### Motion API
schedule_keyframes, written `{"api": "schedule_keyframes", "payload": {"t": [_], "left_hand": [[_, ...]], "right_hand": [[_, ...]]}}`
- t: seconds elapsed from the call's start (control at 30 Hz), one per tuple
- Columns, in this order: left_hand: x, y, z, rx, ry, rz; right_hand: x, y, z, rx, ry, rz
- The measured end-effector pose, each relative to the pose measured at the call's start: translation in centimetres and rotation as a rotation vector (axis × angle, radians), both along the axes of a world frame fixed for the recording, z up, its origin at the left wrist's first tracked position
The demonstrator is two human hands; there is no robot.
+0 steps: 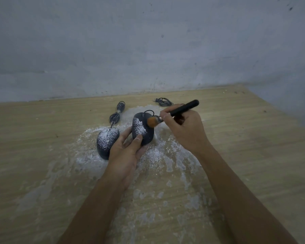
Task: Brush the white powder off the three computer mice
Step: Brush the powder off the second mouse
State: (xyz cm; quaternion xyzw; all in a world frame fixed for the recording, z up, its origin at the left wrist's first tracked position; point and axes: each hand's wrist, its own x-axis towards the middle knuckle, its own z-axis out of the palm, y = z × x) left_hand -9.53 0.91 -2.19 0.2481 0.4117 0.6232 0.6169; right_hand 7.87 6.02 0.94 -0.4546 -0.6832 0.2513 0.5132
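My left hand (pixel 126 152) grips a dark grey wired mouse (pixel 145 132) from below, thumb on its near end; white powder covers the mouse's left half and its right half is bare. My right hand (pixel 185 129) holds a black-handled brush (pixel 182 108), whose orange bristles (pixel 152 121) touch the mouse's upper right side. A second dark mouse (pixel 106 141), thickly powdered on top, lies on the table just left of my left hand. A third mouse is not visible; my right hand may hide it.
White powder (pixel 155 155) is smeared over the wooden table (pixel 42 138) around and below the mice. A coiled grey cable (pixel 117 112) lies behind the left mouse, another coil with a USB plug (pixel 163 101) behind my right hand. A grey wall (pixel 148 50) stands at the table's back edge.
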Motion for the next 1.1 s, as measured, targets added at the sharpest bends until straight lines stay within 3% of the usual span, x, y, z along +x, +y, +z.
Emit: {"api": "schedule_keyframes", "payload": {"t": [0.3,0.5,0.6,0.7,0.8,0.93,1.0,1.1], "left_hand": [[-0.2,0.1,0.0,0.001,-0.058,-0.001],[-0.1,-0.2,0.3,0.014,-0.024,-0.032],[-0.1,-0.2,0.2,0.026,-0.011,-0.044],[0.0,-0.2,0.2,0.034,-0.001,-0.044],[-0.1,-0.2,0.1,0.041,0.004,-0.049],[-0.2,0.1,0.0,0.035,0.006,-0.045],[-0.1,0.0,0.0,0.041,0.025,-0.051],[-0.1,0.0,0.0,0.052,0.046,-0.056]], "right_hand": [[0.2,0.1,-0.2,-0.045,0.017,0.021],[-0.5,1.3,-0.3,-0.025,0.110,-0.284],[-0.5,1.8,-0.7,-0.048,0.184,-0.190],[-1.1,2.3,-1.0,-0.053,0.122,-0.263],[-1.1,2.8,-0.9,-0.096,0.272,-0.281],[-1.3,2.8,-0.8,-0.067,0.125,-0.278],[-1.3,2.8,-0.6,-0.056,0.149,-0.335],[-1.3,2.8,-0.1,-0.049,0.146,-0.236]]}}
